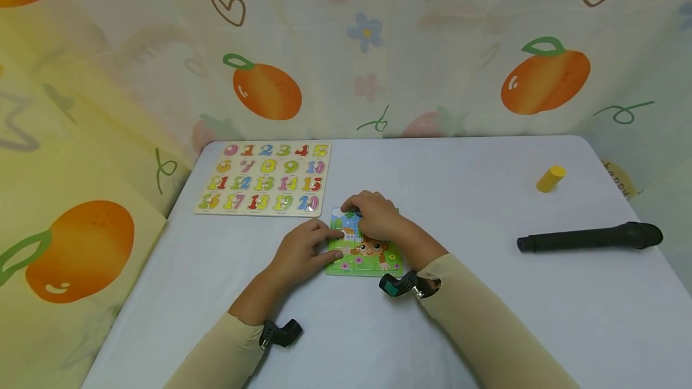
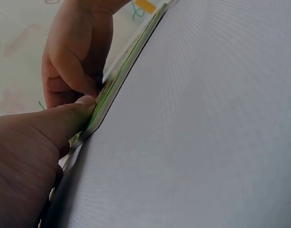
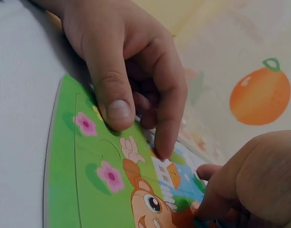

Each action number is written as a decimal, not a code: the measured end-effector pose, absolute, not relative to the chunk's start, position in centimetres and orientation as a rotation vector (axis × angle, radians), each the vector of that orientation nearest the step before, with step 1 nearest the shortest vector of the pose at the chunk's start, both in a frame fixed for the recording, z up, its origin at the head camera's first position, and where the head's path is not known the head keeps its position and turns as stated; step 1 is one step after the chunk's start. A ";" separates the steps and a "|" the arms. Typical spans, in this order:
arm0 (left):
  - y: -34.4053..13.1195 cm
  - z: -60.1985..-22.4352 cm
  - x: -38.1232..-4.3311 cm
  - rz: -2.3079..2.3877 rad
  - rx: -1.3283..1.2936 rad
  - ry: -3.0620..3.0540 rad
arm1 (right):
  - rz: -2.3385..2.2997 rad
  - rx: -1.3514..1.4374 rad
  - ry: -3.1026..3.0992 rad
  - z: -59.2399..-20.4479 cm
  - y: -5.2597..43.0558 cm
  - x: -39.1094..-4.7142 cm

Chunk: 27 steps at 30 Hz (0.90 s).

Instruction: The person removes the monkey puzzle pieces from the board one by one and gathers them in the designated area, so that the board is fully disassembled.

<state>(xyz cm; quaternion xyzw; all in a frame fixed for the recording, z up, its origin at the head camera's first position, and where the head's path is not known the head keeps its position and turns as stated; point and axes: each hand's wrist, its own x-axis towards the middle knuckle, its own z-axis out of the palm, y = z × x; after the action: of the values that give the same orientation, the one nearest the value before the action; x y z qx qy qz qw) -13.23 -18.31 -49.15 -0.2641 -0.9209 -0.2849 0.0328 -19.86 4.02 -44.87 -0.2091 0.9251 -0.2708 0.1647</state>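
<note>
A small picture puzzle [image 1: 351, 266] lies on the table, showing a monkey, flowers and a house. At its left edge is my left hand [image 1: 300, 254], its thumb and index finger reaching onto the picture. The right wrist view shows this left hand [image 3: 136, 71] with its thumb flat on the green part and the index fingertip near the house. My right hand [image 1: 375, 218] bends over the puzzle's upper part, index finger at the top edge, thumb lower down. Its palm hides that corner, and I cannot tell whether a piece is between its fingers.
Behind and left lies a number board [image 1: 259, 215] with coloured numerals from 0 to 20. On the right are a yellow cylinder [image 1: 551, 179] and a black microphone-shaped object [image 1: 589, 237]. A fruit-printed cloth [image 1: 443, 77] hangs behind the white table [image 1: 459, 191].
</note>
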 end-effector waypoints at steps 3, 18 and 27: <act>-18.3 -49.1 -13.2 -0.882 -0.810 -2.840 | -0.786 -0.559 2.634 -44.8 3.8 -19.8; -18.3 -48.9 -13.2 -0.935 -0.796 -2.818 | -0.909 -0.494 2.663 -45.6 3.5 -19.4; -18.3 -48.7 -13.1 -0.953 -0.777 -2.838 | -0.973 -0.485 2.655 -46.0 3.7 -19.5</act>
<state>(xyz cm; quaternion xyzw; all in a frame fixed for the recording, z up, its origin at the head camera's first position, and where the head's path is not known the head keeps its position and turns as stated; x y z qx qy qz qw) -13.09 -18.30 -48.74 -0.2512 -0.9173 -0.3080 0.0245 -19.46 3.72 -45.98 -0.1676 0.9168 -0.3360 0.1360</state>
